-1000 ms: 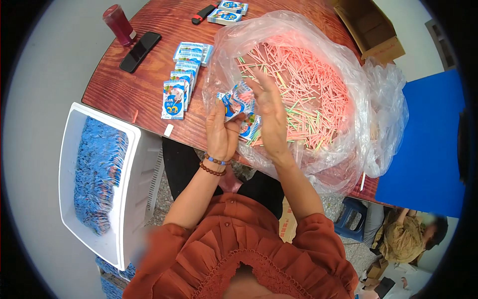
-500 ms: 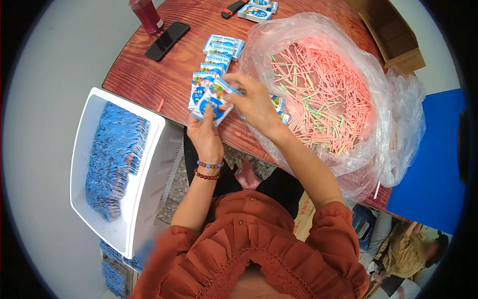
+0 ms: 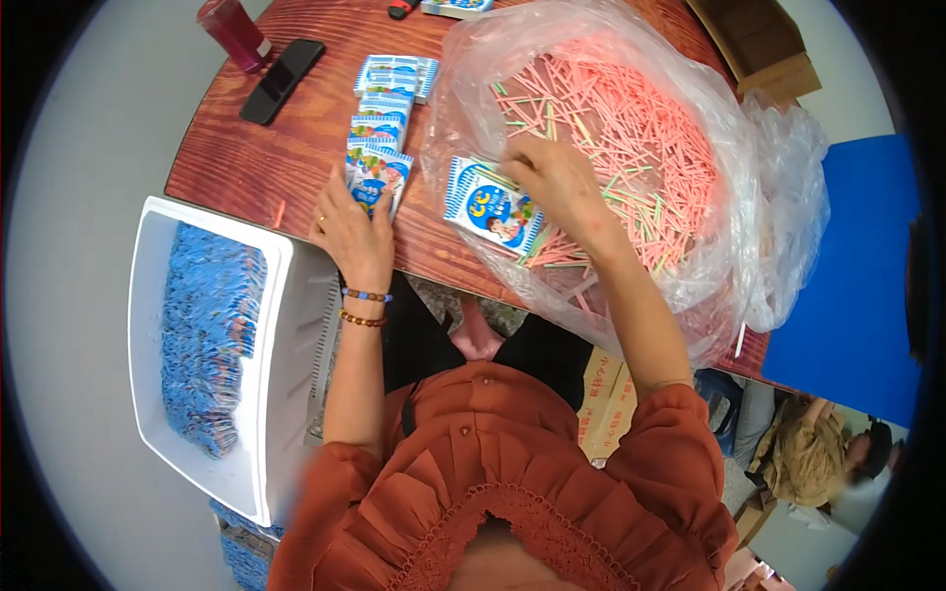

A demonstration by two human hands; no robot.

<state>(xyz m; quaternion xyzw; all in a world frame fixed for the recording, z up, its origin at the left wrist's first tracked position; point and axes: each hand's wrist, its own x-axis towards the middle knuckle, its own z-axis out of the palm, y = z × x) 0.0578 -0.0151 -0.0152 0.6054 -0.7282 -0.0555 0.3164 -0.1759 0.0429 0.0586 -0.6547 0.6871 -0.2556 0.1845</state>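
Observation:
My left hand (image 3: 355, 229) grips a small blue-and-white packet (image 3: 384, 169) at the near end of an overlapping row of packets (image 3: 382, 103) on the table. Its thumb and fingers lie along the packet's sides. To the right, my right hand (image 3: 570, 192) reaches over the near left of a clear plastic bag (image 3: 463, 84) full of pink and green sticks (image 3: 655, 118). Its fingertips are pinched together; what they hold is hidden. Just left of that hand another blue-and-white packet (image 3: 493, 207) lies at the bag's edge, with thin green sticks across its top.
A white bin (image 3: 281, 325) of blue packets stands left of the wooden table (image 3: 212, 163). On the table are a phone (image 3: 283, 81), a dark red bottle (image 3: 234, 37) and a red-and-black tool (image 3: 402, 8). An open cardboard box (image 3: 769, 49) and a blue panel (image 3: 847, 276) are at right.
Both hands held one packet together; now they are apart. The left hand has lowered the packet onto the row, and the right hand has moved right to the bag. The view has shifted.

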